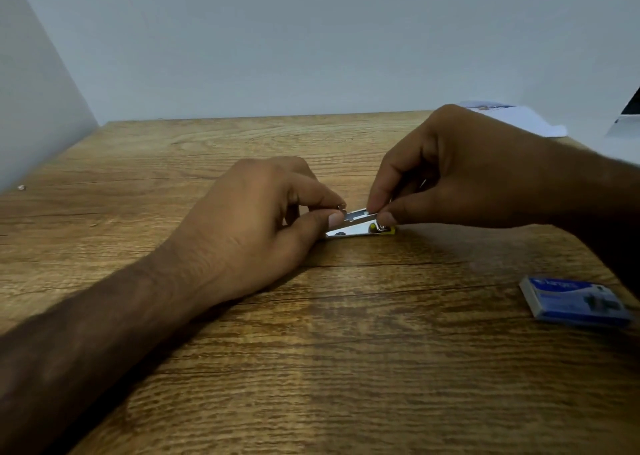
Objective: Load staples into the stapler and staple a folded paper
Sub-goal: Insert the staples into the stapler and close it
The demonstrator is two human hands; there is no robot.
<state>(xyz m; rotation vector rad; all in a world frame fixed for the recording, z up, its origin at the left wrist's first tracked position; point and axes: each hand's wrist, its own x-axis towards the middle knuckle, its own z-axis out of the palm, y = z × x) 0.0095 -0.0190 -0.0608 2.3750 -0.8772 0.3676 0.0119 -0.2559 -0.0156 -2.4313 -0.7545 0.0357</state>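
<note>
A small silver stapler (pixel 356 224) with a yellow base lies near the middle of the wooden table (pixel 311 350). Its metal staple channel is exposed on top. My left hand (pixel 256 222) pinches the stapler's left end between thumb and forefinger, at the small spring pusher. My right hand (pixel 460 174) pinches the right part of the channel with thumb and forefinger. A blue staple box (pixel 576 302) rests on the table at the right, near my right forearm. White paper (pixel 519 118) lies at the far right edge of the table, partly hidden behind my right hand.
A pale wall runs behind the table and along its left side. A dark and white object (pixel 628 115) shows at the far right edge. A tiny shiny speck (pixel 21 187) sits at the table's left edge.
</note>
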